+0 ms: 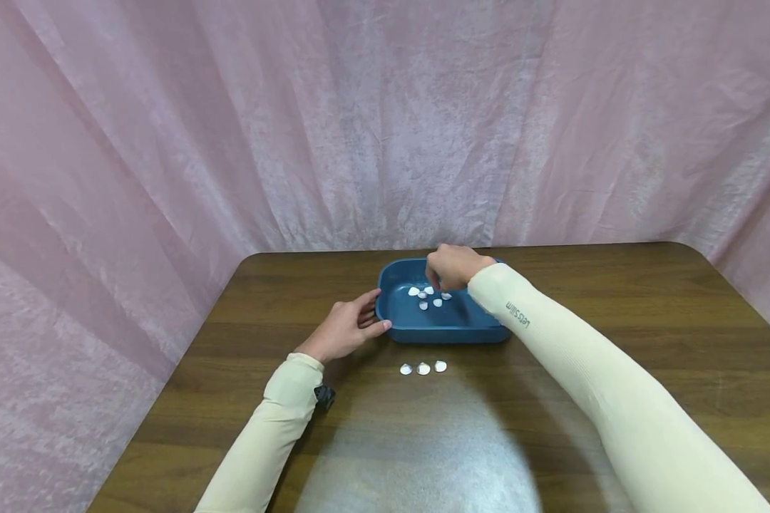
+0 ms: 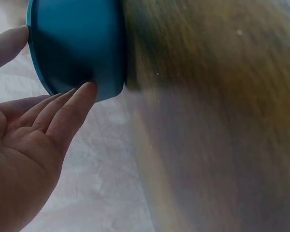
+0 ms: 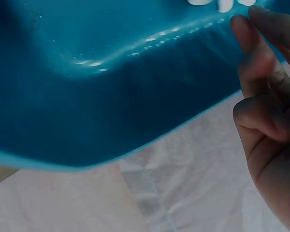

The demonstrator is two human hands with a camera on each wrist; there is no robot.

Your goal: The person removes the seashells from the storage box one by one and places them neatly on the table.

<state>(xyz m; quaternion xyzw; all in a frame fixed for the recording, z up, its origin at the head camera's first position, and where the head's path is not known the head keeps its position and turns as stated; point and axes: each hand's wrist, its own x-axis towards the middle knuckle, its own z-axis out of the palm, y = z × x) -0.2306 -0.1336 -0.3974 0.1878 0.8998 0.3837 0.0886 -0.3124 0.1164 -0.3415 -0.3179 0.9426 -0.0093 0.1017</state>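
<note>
A blue rectangular tray (image 1: 449,333) stands on the wooden table. My left hand (image 1: 343,329) rests against its left end, thumb and fingers spread; in the left wrist view the straight fingers (image 2: 70,111) touch the outer wall. My right hand (image 1: 452,265) reaches over the far side into the tray, fingers curled downward. Several small white shell-like pieces (image 1: 423,306) lie on the tray floor around its fingertips. From the right wrist view, the right fingertips (image 3: 244,31) are bunched right beside the white pieces (image 3: 225,5); I cannot tell whether they pinch one.
Three more white pieces (image 1: 423,368) lie in a row on the table (image 1: 334,456), in front of the tray. A pink curtain (image 1: 385,128) hangs behind the table's far edge. The right forearm (image 1: 590,377) crosses over the tray's right end.
</note>
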